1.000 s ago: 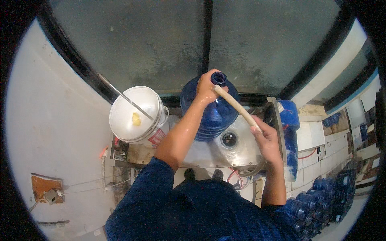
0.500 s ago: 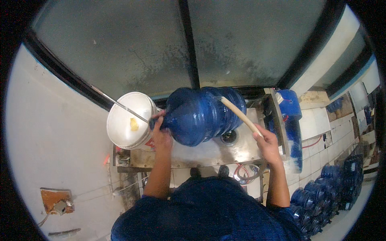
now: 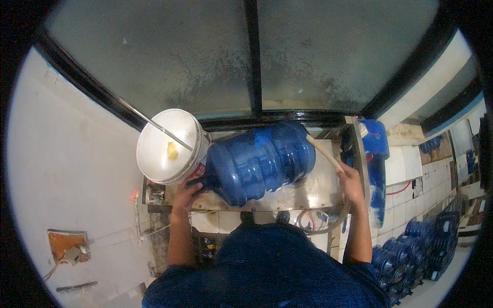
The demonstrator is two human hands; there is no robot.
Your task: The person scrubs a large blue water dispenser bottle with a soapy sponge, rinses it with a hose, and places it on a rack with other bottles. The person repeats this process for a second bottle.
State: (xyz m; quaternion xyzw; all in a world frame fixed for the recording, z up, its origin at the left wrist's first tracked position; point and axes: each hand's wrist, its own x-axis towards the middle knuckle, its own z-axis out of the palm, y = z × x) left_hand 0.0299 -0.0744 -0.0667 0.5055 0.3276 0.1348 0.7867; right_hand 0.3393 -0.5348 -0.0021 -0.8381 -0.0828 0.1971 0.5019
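Observation:
A large blue water jug point(image 3: 262, 161) lies on its side over a metal counter point(image 3: 324, 191), its neck toward the left and a little nearer me than its base. My left hand point(image 3: 183, 196) is closed around the neck. In my right hand point(image 3: 352, 185) is a pale hose point(image 3: 324, 152), gripped a short way behind its end. That end points at the jug's base and looks to touch it or nearly so. Whether water runs from it I cannot tell.
Left of the jug stands a white bucket point(image 3: 203, 149) holding a yellow sponge-like piece point(image 3: 172, 150) and a slanting metal rod point(image 3: 154, 122). A blue barrel point(image 3: 377, 169) is beyond the counter's right edge. Several blue jugs point(image 3: 405, 251) are stacked on the floor at lower right. Dark-framed glass point(image 3: 313, 56) rises behind.
The jug's neck end has swung nearer me with my left hand, so the jug now lies slanted. The hose end has shifted from its side to its base. The drain hole is now covered.

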